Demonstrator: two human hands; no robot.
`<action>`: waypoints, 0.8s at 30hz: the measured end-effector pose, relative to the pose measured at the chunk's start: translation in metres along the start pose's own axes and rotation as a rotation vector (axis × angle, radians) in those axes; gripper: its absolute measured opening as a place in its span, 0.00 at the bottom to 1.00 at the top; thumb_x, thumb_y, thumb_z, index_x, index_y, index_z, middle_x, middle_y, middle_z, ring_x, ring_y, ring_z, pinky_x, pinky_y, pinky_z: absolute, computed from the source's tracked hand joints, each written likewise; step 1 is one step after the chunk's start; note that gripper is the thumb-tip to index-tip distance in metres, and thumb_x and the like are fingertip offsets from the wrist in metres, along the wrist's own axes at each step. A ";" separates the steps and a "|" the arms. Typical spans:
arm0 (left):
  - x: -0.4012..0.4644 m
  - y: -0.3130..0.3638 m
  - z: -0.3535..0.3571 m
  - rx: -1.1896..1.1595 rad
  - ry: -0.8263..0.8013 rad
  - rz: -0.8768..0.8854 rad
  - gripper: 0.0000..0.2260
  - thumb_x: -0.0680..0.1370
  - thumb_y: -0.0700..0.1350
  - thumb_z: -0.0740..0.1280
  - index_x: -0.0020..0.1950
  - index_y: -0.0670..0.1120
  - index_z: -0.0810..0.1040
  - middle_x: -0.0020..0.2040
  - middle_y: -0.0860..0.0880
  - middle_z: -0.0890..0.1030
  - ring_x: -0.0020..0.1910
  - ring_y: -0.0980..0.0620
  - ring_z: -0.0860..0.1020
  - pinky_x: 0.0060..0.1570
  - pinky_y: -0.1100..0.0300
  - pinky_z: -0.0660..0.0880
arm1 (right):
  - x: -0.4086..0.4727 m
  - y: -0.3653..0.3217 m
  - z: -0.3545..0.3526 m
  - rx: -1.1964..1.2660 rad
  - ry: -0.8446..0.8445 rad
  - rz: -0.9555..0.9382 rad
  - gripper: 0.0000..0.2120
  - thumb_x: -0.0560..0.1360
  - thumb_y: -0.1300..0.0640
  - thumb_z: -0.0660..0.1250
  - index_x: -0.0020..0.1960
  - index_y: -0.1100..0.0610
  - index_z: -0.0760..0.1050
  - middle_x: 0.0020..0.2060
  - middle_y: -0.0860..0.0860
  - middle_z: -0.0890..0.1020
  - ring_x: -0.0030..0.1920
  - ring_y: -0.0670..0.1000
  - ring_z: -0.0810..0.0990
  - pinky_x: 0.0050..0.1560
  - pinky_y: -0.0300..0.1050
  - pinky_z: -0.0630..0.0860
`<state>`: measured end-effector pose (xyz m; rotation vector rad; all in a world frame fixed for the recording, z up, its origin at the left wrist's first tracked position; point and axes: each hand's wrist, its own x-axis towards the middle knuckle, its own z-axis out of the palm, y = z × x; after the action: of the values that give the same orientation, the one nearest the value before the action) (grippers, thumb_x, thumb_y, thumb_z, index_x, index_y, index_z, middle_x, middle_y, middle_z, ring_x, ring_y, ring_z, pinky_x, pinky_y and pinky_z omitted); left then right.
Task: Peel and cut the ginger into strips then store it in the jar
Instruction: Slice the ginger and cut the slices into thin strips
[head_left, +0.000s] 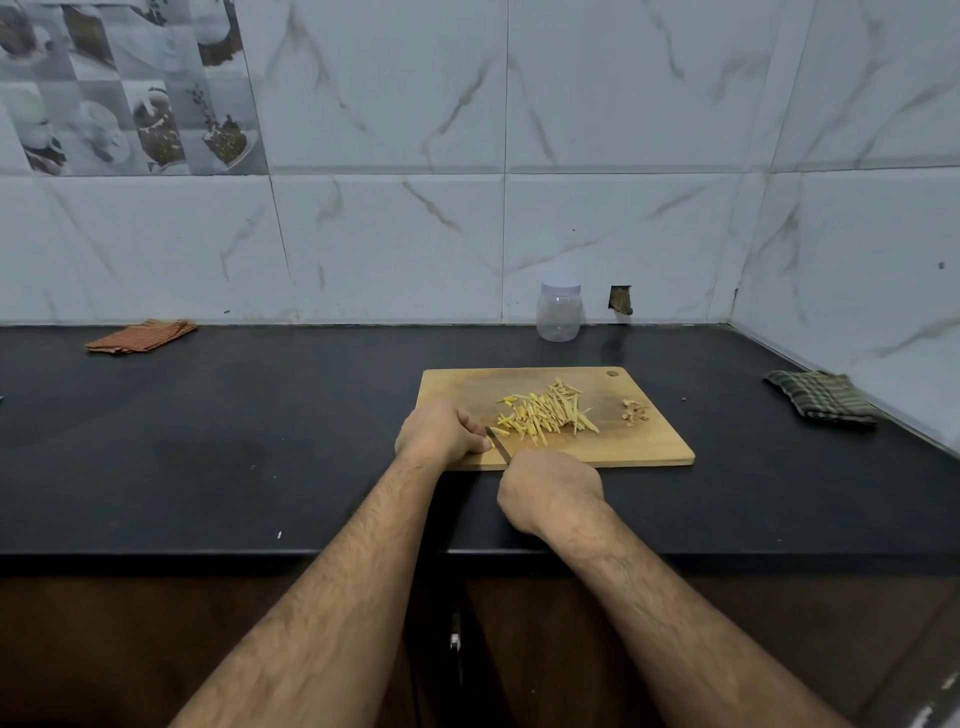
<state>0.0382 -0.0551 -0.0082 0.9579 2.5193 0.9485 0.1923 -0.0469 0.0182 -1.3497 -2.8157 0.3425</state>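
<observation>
The right hand (550, 488) grips a small dark-bladed knife (497, 445), its edge just beside the curled fingers of the left hand (441, 431), which seem to pin a last bit I can't make out; a slip could nick them. Thin pale-yellow ginger strips (545, 413) lie heaped on the smooth wooden cutting board (649, 441), well apart from the lidded clear plastic jar (559, 312).

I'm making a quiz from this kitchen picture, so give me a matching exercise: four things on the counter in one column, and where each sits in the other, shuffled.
Things:
1. jar
2. ginger strips
3. orange cloth
4. green checked cloth

Places:
A. far left, by the wall
B. middle of the cutting board
C. right, near the corner
D. against the wall behind the board

Pairs: 1-D, 2-B, 3-A, 4-C
</observation>
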 end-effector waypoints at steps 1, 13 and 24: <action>0.000 0.000 0.000 0.001 -0.003 0.002 0.03 0.72 0.49 0.77 0.42 0.56 0.85 0.48 0.58 0.84 0.52 0.57 0.79 0.54 0.56 0.76 | 0.001 -0.001 0.000 0.001 -0.003 0.000 0.13 0.80 0.56 0.60 0.61 0.56 0.77 0.57 0.53 0.81 0.55 0.55 0.79 0.47 0.47 0.72; -0.001 0.004 -0.001 0.047 -0.008 0.002 0.07 0.73 0.49 0.76 0.36 0.55 0.82 0.44 0.59 0.83 0.49 0.57 0.78 0.46 0.60 0.74 | 0.006 -0.010 -0.002 -0.064 -0.050 -0.025 0.12 0.81 0.56 0.61 0.62 0.57 0.77 0.58 0.53 0.81 0.57 0.54 0.79 0.49 0.48 0.72; -0.001 0.010 -0.005 0.101 0.004 0.018 0.06 0.74 0.47 0.73 0.36 0.53 0.81 0.39 0.60 0.80 0.47 0.56 0.78 0.42 0.60 0.70 | 0.007 -0.008 -0.008 -0.048 -0.108 -0.021 0.10 0.80 0.59 0.61 0.59 0.59 0.76 0.48 0.53 0.80 0.45 0.53 0.79 0.57 0.51 0.79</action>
<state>0.0419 -0.0526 0.0020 1.0107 2.5880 0.8356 0.1820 -0.0446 0.0266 -1.3483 -2.9417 0.3604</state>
